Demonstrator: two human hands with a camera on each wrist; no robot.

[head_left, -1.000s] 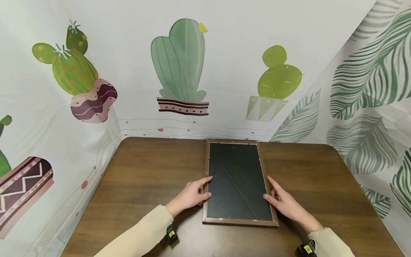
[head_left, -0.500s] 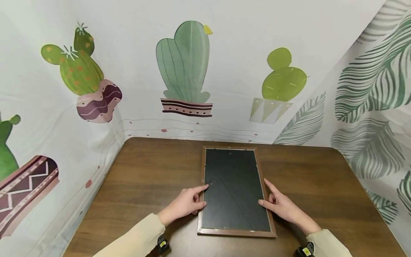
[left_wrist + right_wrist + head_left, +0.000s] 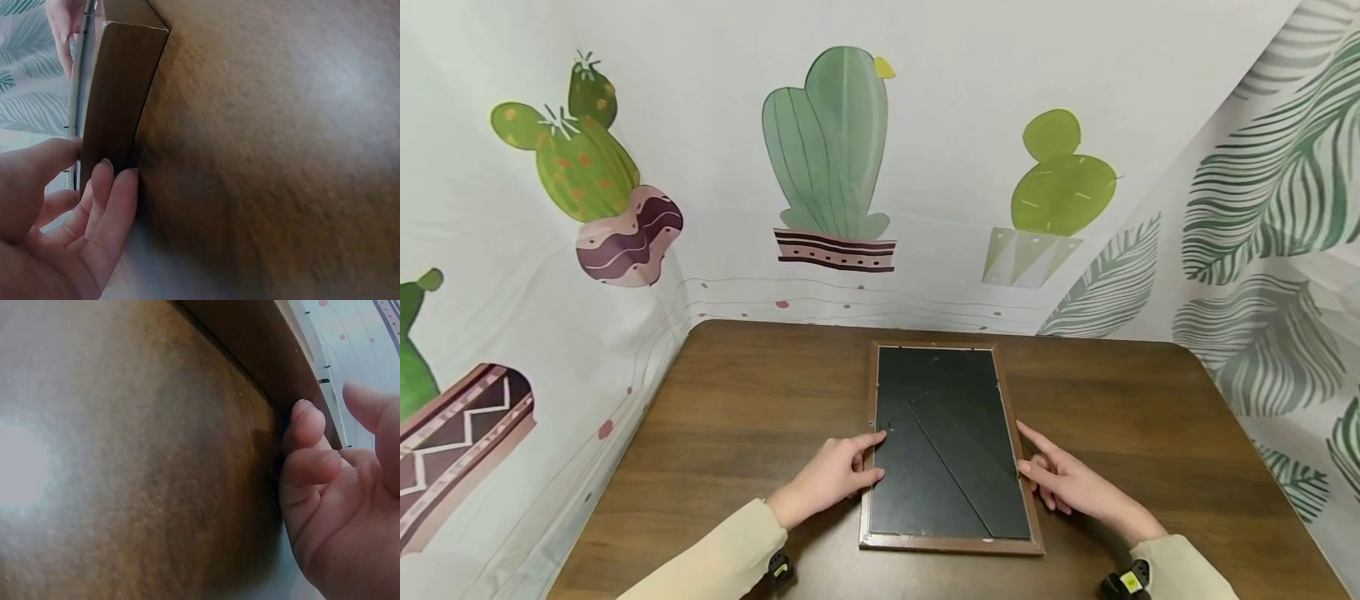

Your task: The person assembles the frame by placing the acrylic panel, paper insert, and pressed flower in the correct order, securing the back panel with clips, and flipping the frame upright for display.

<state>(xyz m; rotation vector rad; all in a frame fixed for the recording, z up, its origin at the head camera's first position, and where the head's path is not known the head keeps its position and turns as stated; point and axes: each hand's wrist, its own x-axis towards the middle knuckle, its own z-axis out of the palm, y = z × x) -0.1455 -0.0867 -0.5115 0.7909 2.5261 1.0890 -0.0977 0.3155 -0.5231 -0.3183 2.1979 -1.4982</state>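
A picture frame lies face down on the table, its black backing up and a strut lying flat across it. Its brown wooden side wall rises from the tabletop in the left wrist view. My left hand grips the left edge, thumb and index finger over the rim and the other fingers against the side. At the right edge is my right hand, index finger pointing along the rim. The right wrist view shows the right thumb raised off the rim and bent fingers beside the wall.
The brown wooden table has rounded far corners. Behind and beside it hangs a white cloth printed with cacti and leaves. Small metal tabs stick out along the frame's inner edge.
The picture frame has come nearer to me, between both hands. Since half a second ago the right thumb has drawn back rightward off the backing; the left hand has kept its grip.
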